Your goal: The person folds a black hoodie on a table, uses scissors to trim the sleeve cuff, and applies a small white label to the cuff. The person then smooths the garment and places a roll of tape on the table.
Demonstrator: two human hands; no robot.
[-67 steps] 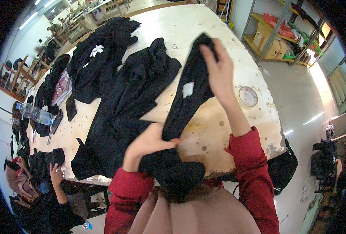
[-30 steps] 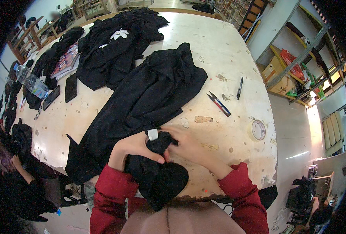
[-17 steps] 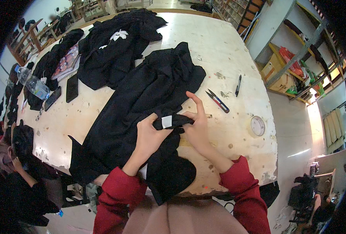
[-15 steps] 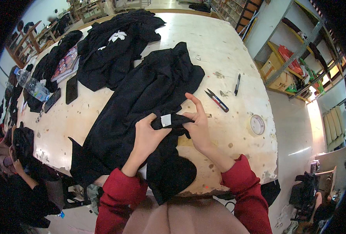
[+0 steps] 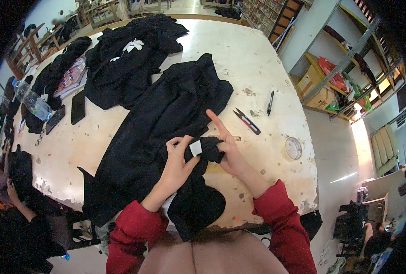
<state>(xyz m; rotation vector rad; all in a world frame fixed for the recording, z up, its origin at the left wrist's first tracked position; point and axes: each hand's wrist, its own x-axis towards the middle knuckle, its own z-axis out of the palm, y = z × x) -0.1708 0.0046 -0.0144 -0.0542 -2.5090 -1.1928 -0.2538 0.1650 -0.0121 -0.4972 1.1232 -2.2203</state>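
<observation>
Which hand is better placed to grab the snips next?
Probably the right hand, once it releases the black garment: the snips lie nearer it, to the garment's right. The left hand is farther, gripping beside the white tag.

narrow gap between cloth and snips

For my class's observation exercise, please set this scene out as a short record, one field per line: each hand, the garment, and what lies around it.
Left hand: pinches black cloth beside its white tag
Right hand: grips the same cloth, index finger extended
Garment: a black garment spread in folds on the pale table
To its right: thread snips, pen, tape roll
To its left: two phones, clear bottle
</observation>
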